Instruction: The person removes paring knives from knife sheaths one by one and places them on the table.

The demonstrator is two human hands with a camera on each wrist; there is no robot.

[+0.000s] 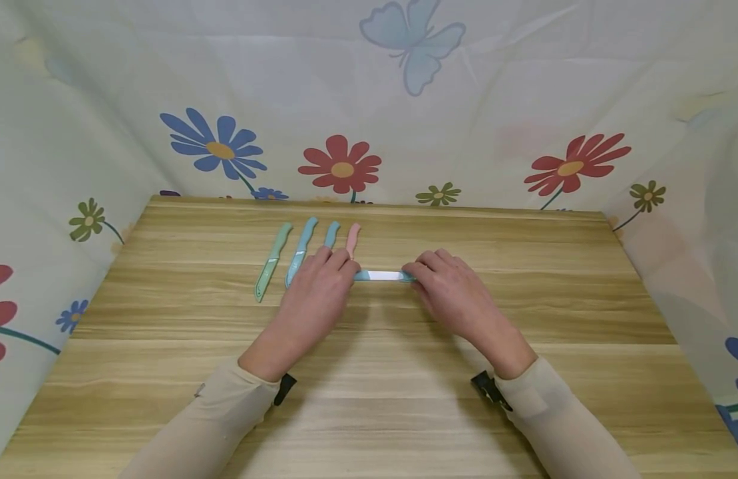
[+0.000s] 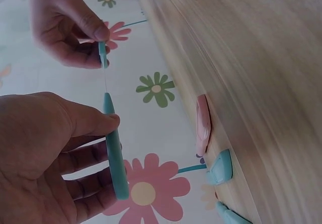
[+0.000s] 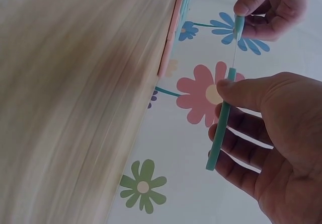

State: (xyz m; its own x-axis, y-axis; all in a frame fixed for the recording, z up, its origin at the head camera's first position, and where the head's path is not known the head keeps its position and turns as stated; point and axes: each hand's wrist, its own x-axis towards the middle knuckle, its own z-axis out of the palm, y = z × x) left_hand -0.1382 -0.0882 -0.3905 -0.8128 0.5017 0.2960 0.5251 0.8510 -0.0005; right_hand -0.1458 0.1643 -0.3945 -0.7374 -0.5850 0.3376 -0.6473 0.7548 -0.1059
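Note:
A small paring knife with a teal handle (image 2: 115, 153) is held level above the table, its bare blade (image 1: 383, 275) bridging the space between both hands. My left hand (image 1: 321, 286) pinches the handle between thumb and fingers. My right hand (image 1: 452, 286) grips the teal blade cover (image 3: 221, 128), which still overlaps the tip end of the blade. Just beyond my left hand lie a pink-handled knife (image 1: 353, 238) and a blue one (image 1: 331, 234), both partly hidden by that hand.
Farther left on the wooden table (image 1: 369, 419) rest a green sheathed knife (image 1: 271, 265) and another blue sheathed knife (image 1: 301, 251), side by side at a slant. Behind the table's back edge hangs a flowered curtain (image 1: 273, 66), which also runs along both sides.

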